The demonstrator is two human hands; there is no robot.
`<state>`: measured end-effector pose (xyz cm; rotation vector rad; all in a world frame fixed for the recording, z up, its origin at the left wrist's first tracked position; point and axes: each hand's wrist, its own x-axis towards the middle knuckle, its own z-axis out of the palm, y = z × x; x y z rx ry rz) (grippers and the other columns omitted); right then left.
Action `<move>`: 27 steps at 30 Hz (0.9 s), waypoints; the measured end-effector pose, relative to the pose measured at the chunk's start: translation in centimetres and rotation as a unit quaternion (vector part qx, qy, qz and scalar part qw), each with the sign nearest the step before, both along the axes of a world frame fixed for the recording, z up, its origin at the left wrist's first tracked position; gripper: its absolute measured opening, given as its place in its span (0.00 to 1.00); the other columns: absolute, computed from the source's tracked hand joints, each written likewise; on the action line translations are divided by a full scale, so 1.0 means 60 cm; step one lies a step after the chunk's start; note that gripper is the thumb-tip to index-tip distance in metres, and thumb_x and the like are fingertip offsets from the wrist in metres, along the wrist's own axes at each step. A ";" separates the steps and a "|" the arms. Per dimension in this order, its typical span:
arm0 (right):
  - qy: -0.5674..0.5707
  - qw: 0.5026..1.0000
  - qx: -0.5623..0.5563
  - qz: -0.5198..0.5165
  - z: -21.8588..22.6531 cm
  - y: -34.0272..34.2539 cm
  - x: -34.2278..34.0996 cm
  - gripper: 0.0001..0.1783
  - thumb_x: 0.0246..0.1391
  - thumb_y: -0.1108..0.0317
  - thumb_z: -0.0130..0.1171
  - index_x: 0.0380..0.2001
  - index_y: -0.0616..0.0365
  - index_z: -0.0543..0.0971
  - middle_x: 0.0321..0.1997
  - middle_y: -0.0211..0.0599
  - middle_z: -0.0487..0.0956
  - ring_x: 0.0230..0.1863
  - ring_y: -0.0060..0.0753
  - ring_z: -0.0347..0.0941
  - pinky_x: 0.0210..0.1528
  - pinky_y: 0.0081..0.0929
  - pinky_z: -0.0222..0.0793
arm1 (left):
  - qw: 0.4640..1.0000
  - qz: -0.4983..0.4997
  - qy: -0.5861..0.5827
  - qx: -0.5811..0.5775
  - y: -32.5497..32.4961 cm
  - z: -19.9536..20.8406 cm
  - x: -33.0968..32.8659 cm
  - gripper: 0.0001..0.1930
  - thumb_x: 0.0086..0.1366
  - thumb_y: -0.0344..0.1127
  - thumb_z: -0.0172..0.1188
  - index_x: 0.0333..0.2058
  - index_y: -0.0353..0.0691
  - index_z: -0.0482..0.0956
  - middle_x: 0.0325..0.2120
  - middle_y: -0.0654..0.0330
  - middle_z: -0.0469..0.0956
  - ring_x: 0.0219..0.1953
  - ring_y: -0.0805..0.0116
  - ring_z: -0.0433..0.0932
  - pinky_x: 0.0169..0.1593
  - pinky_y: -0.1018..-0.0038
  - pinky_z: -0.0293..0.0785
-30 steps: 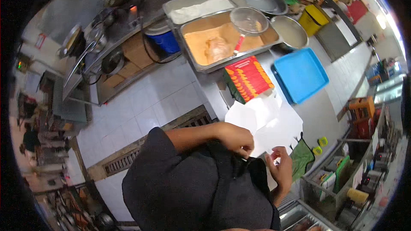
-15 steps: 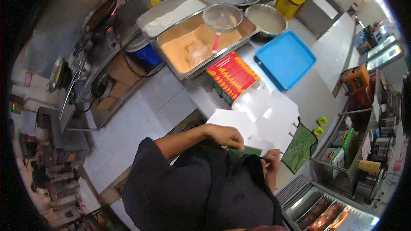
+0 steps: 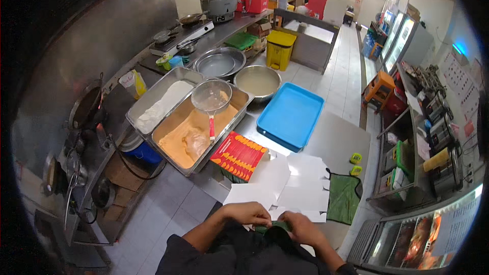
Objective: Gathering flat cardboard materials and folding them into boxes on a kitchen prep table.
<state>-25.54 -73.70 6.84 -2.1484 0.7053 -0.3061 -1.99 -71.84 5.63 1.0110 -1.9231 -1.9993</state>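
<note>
Close to my chest, my left hand (image 3: 248,213) and my right hand (image 3: 301,228) meet, fingers bent and pinching a piece of dark green cloth (image 3: 273,226) between them. Most of that cloth is hidden by my fingers and black clothing. Just beyond my hands, white cardboard sheets (image 3: 300,184) with cut edges lie unfolded on the steel table (image 3: 333,145). A red and yellow printed carton panel (image 3: 238,156) rests at their left. To their right, another green cloth (image 3: 344,199) with black straps lies flat, a pair of small yellow-green objects (image 3: 355,165) beyond it.
Beyond the cardboard, a steel tray of orange powder (image 3: 175,142) carries a sieve (image 3: 212,96) with a red handle. Beside it are a tray of white powder (image 3: 163,104), a bowl of pale liquid (image 3: 257,82) and blue trays (image 3: 291,114). A glass-topped display case (image 3: 423,239) stands at right.
My view has lifted, showing more of the far kitchen. My hands have come closer together, the right one now beside the left at the green cloth.
</note>
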 end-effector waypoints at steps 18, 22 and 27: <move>0.079 0.995 0.056 0.019 0.017 -0.005 0.001 0.13 0.51 0.58 0.59 0.32 0.58 0.77 0.23 0.47 0.75 0.23 0.50 0.71 0.27 0.35 0.66 | 0.978 0.041 -0.002 -0.204 0.001 0.038 0.002 0.13 0.63 0.39 0.54 0.34 0.35 0.79 0.21 0.57 0.78 0.23 0.70 0.75 0.29 0.72 0.70; -0.161 0.952 0.094 -0.241 -0.015 -0.010 -0.030 0.18 0.50 0.57 0.62 0.24 0.66 0.76 0.16 0.31 0.72 0.19 0.23 0.65 0.24 0.21 0.59 | 0.751 0.531 -0.023 -0.391 0.021 0.122 0.020 0.10 0.59 0.38 0.59 0.34 0.40 0.81 0.23 0.55 0.79 0.25 0.66 0.78 0.31 0.72 0.72; -0.345 0.901 0.064 -0.253 -0.050 0.001 -0.038 0.15 0.53 0.64 0.59 0.20 0.62 0.71 0.17 0.29 0.71 0.20 0.19 0.63 0.24 0.20 0.57 | 0.819 0.440 -0.042 -0.365 0.057 0.103 -0.014 0.25 0.55 0.45 0.64 0.51 0.45 0.73 0.18 0.63 0.74 0.19 0.73 0.73 0.25 0.76 0.68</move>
